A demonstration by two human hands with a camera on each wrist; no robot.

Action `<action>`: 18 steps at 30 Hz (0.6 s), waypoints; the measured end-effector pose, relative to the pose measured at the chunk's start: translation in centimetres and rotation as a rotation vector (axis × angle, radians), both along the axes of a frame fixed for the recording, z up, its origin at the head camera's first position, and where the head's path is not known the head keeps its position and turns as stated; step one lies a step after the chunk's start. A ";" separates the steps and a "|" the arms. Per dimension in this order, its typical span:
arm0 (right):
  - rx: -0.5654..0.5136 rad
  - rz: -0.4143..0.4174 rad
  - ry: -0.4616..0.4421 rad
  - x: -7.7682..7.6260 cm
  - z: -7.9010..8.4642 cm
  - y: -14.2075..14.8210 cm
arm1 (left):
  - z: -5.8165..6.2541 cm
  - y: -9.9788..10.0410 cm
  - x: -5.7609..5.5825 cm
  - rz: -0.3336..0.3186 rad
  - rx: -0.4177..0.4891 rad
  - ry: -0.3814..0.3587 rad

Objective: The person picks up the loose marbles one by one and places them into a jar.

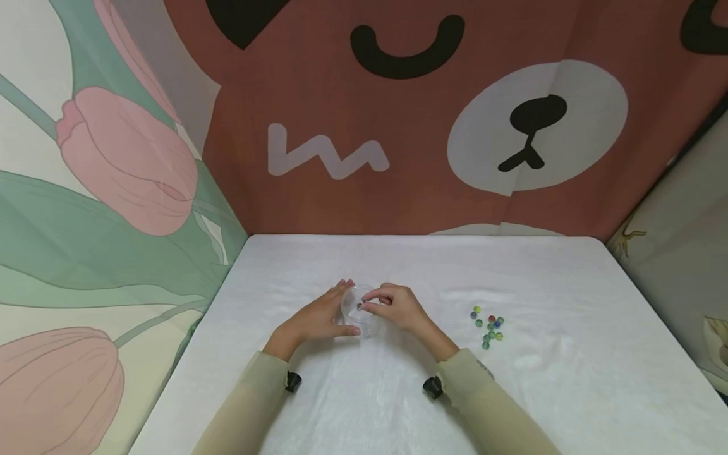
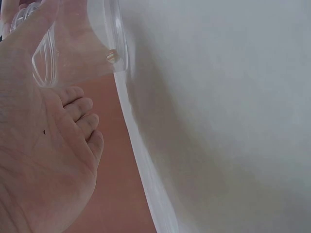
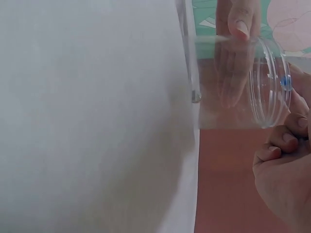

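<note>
Clear jar [image 1: 352,316], open at the top, stands upright on a table [image 1: 574,379] spread with white cloth, left of the middle and directly in front of the person. One small marble [image 2: 112,56] lies inside, at the bottom of the wall.

The left hand [image 1: 318,318] holds the jar from the left side, thumb on the near side and fingers round the far side, so the jar sits between them. The right hand [image 1: 400,308] comes from the right to the mouth of the jar; its thumb and forefinger are pinched together on a blue marble [image 3: 285,82] at the rim, the other fingers curled. These fingers partly cover the mouth when seen from above.

Well apart, to the right of the right hand, about eleven loose marbles [image 1: 491,326] lie in a scattered cluster: green, blue, yellow and one red. The right hand and its wrist stand between them and the jar. Both arms wear pale sleeves [image 1: 239,404], with a small black device [image 1: 433,387] at each wrist.

Behind the table hangs a reddish-brown backdrop [image 1: 409,114] with a cartoon animal face; at the left, a cloth printed with pink tulips [image 1: 131,164].
</note>
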State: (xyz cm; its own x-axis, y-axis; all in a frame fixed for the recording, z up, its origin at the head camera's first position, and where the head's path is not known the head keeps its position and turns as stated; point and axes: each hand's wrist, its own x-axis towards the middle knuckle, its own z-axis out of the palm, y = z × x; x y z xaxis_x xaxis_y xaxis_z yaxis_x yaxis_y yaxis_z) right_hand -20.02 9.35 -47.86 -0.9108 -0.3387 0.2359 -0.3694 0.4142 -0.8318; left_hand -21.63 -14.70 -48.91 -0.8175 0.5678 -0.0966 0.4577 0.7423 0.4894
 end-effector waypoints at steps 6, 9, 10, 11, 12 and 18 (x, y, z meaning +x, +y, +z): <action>0.002 0.003 -0.009 -0.1 0.0 -0.2 | 0.0 0.1 0.0 0.004 -0.006 -0.006; 0.003 0.003 -0.006 -0.1 -0.1 -0.2 | 0.0 0.1 0.0 0.004 -0.007 -0.010; 0.003 0.003 -0.005 -0.1 -0.1 -0.2 | 0.0 0.1 0.0 0.004 -0.005 -0.011; 0.004 0.001 -0.005 -0.1 -0.2 -0.2 | 0.1 0.1 0.0 0.005 -0.007 -0.013; 0.003 0.000 -0.007 -0.1 -0.2 -0.2 | 0.1 0.1 0.0 0.006 -0.008 -0.014; 0.008 0.001 -0.026 -0.1 -0.2 0.0 | -0.1 0.1 -0.1 0.013 -0.018 -0.014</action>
